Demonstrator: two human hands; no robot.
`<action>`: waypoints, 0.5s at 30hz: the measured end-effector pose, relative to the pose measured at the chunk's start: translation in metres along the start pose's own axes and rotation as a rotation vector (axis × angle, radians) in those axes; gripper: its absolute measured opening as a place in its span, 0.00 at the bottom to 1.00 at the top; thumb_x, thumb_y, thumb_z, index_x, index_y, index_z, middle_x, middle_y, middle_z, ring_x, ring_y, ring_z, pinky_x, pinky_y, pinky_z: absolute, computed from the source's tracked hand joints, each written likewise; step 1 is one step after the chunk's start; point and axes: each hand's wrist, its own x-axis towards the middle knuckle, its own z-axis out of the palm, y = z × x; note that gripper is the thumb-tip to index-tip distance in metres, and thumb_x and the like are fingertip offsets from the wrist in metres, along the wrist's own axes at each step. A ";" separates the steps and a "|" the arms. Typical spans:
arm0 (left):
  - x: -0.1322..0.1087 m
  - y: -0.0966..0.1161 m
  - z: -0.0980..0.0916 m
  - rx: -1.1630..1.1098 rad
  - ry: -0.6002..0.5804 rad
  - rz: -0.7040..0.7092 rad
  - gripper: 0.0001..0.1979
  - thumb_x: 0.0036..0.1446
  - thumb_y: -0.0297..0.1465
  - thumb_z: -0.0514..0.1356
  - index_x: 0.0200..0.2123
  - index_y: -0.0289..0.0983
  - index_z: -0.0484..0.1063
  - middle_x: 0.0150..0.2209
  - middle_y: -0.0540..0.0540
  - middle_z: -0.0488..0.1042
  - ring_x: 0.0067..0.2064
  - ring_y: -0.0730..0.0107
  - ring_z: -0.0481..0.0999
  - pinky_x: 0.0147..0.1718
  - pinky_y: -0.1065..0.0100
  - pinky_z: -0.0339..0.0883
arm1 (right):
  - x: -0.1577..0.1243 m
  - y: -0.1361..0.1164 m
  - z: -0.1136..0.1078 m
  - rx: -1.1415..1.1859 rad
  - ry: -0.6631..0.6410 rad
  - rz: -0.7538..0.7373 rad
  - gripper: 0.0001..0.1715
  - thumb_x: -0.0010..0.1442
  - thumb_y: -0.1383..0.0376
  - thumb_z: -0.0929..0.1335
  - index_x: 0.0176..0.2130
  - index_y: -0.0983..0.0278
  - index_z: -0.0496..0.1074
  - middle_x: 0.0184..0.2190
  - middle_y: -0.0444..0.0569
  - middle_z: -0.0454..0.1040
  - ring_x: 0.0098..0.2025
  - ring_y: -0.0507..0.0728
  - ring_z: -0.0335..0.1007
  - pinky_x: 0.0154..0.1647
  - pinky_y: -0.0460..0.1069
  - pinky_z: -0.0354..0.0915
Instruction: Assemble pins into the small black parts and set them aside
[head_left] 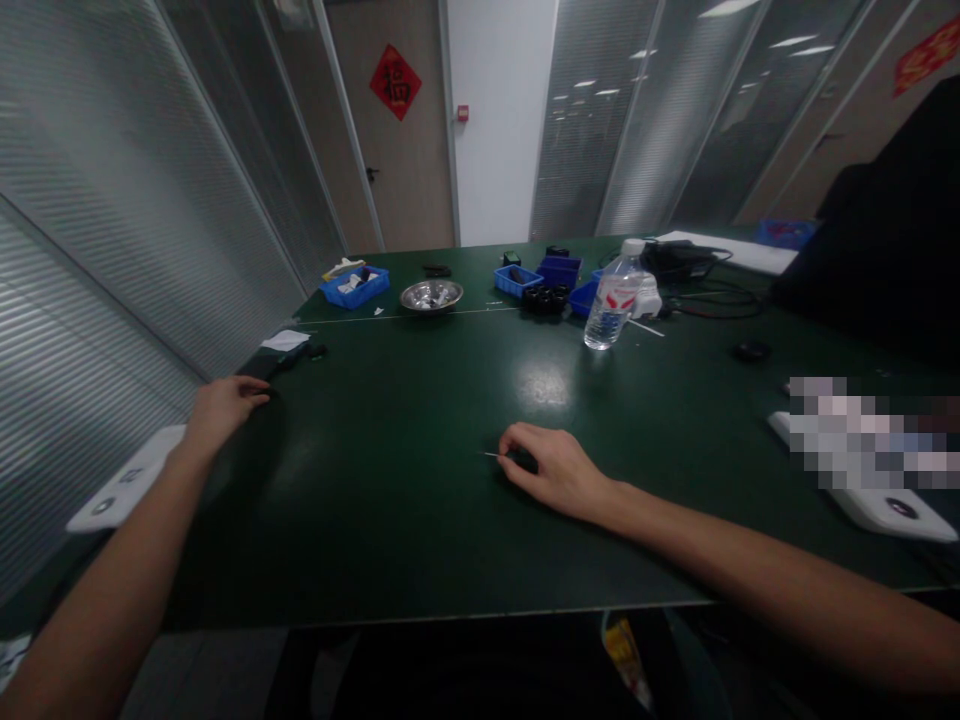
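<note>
Head view: right hand rests on the green table, fingers curled narrow around the dark handle of a small tool, its thin metal tip jutting past thumb and forefinger, long axis running roughly crosswise and aimed at the person's left. Left hand lies well apart by the table's left edge, fingers drawn close together beside a dark object; cannot tell whether they grip it. Open green surface between the hands, front edge nearer the body, bottle and metal bowl farther back.
</note>
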 end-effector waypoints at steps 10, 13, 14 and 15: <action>0.000 -0.001 -0.003 0.047 -0.048 0.034 0.18 0.63 0.34 0.59 0.52 0.35 0.80 0.50 0.40 0.80 0.50 0.53 0.78 0.52 0.60 0.67 | 0.000 0.002 0.001 0.001 0.002 -0.003 0.06 0.66 0.62 0.68 0.44 0.60 0.71 0.37 0.43 0.74 0.33 0.51 0.67 0.33 0.48 0.58; -0.001 0.000 -0.005 0.052 -0.056 0.021 0.19 0.62 0.34 0.59 0.52 0.35 0.80 0.50 0.39 0.80 0.49 0.51 0.78 0.51 0.59 0.68 | 0.000 0.003 0.002 0.002 -0.002 0.002 0.06 0.66 0.62 0.68 0.44 0.60 0.71 0.37 0.43 0.74 0.33 0.51 0.67 0.33 0.47 0.58; -0.002 0.001 -0.005 0.050 -0.052 0.022 0.19 0.63 0.34 0.59 0.52 0.35 0.80 0.50 0.39 0.80 0.49 0.51 0.78 0.51 0.58 0.68 | 0.000 0.003 0.002 0.005 -0.003 0.004 0.06 0.66 0.62 0.68 0.44 0.60 0.71 0.37 0.44 0.74 0.33 0.51 0.67 0.33 0.47 0.58; -0.004 0.002 -0.006 0.047 -0.045 0.025 0.18 0.63 0.35 0.58 0.52 0.35 0.80 0.51 0.40 0.80 0.50 0.51 0.78 0.52 0.58 0.68 | 0.000 0.003 0.002 0.006 -0.005 0.005 0.06 0.66 0.62 0.68 0.44 0.60 0.71 0.37 0.44 0.74 0.33 0.51 0.67 0.33 0.47 0.58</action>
